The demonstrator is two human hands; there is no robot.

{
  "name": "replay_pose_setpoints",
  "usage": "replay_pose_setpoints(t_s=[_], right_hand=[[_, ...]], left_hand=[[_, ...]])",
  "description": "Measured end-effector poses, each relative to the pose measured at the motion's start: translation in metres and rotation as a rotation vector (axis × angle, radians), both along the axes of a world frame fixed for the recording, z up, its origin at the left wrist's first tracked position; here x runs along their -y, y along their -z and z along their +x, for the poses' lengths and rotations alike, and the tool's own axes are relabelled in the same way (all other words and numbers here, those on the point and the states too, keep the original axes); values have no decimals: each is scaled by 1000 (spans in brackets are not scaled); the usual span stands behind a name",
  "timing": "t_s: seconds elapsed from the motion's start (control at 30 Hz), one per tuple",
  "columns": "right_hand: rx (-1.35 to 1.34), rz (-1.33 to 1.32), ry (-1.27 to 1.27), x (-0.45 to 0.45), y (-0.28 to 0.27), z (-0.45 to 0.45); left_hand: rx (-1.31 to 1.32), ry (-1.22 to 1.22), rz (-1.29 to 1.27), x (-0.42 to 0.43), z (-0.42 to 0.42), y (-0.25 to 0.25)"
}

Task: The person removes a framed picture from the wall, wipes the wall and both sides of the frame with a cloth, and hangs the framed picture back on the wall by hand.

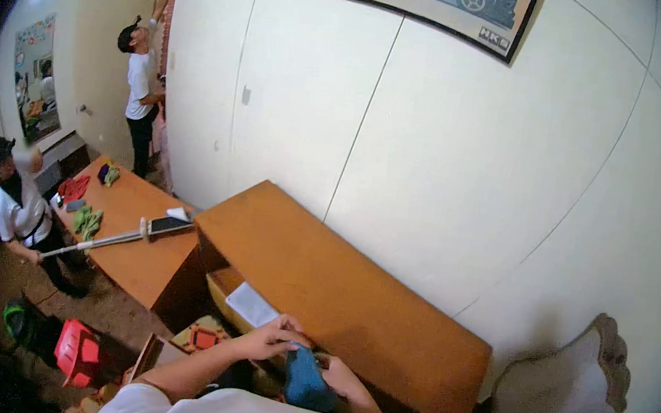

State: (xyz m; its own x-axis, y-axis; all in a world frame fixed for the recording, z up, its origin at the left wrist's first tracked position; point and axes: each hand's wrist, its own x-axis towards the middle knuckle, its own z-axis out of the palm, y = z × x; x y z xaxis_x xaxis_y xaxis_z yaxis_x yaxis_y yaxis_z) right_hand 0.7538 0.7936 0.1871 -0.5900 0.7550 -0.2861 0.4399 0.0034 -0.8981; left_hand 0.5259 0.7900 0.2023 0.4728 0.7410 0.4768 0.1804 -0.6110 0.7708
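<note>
Blue cloth was in both hands, low in front of the wearer, just beside the near edge of the brown wooden desk. Left hand: fingers partly curled, closed on the cloth's top edge. Right hand: fingers bent in, gripping the cloth's right side. White flat item sat below the desktop, left of the hands, in an open drawer. Framed car poster hung on the white wall above; scalloped chair back stood at right. Second table at left bore red cloth, green cloth and the black head of a mop. Person in white shirt gripped the mop's pole. Red plastic item was on the floor. Another person stood farther back, one arm raised high.
</note>
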Motion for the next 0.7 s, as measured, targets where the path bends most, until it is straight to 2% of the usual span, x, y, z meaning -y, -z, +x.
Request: replay_pose_setpoints(t_s=[0.1,0.2,0.27,0.33,0.4,0.47,0.57,0.67,0.7], right_hand=[[146,-43,-141,-33,10,6],[198,-19,119,-59,-22,15],[-57,-17,489,-72,-52,16],[-141,275,517,-97,-88,23],[-240,115,801,-109,-140,9],[-636,155,970,-128,-162,-3],[-918,446,953,-154,-200,-22],[-1061,670,777,-182,-213,-17],[-1058,701,775,-191,-219,-17]], left_hand=[[4,108,-49,-39,-6,0],[-40,130,-3,-88,-7,-1],[-100,66,70,-122,-17,-15],[-64,113,27,-164,-35,-29],[-31,101,13,-207,-60,-40],[3,36,16,-245,-83,-37],[96,-89,-124,-294,-105,-27],[176,-25,-59,-345,-118,-30],[138,-58,-22,-357,-123,-58]])
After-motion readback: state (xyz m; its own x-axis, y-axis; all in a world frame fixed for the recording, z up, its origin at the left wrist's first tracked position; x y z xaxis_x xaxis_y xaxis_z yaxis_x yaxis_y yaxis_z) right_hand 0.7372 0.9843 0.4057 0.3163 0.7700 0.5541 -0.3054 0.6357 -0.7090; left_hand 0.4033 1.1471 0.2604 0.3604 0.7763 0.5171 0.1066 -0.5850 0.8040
